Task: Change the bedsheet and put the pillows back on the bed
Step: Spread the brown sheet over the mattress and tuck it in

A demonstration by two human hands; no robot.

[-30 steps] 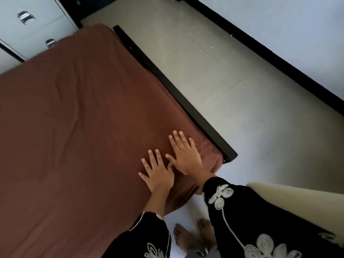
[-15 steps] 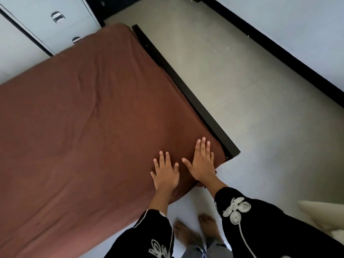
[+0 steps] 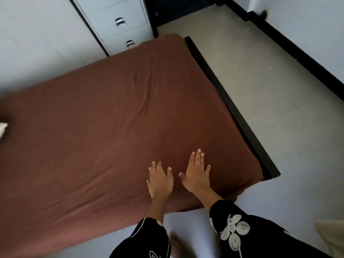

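BEDROOM: Our left hand [image 3: 161,180] and right hand [image 3: 196,174] lie side by side, close but not touching, near the front right corner of the bed [image 3: 235,116]. Each grip is spread flat, fingers straight and palm down. Neither pinches anything, and both press on the brown bedsheet [image 3: 111,127].

The bedsheet covers the bed to every edge we can see. It wraps over the front corner just beyond our right hand and over the far corner beside the white drawers [image 3: 126,28]. Soft creases run across the middle and along the front edge. Down the right side, the black side rail [image 3: 261,155] shows bare between the bedsheet and the grey floor [image 3: 251,67].

We judge the sheet change close to finished, with the cloth on, its corners seated, and only smoothing left. The pillows have yet to go back, and none lies on the part of the bed in view. A pale scrap [image 3: 2,130] at the bed's left edge could be a pillow's corner. A cream shape [image 3: 330,237] off the bed, beyond our right sleeve [image 3: 234,229], might be another. We cannot tell what either is.
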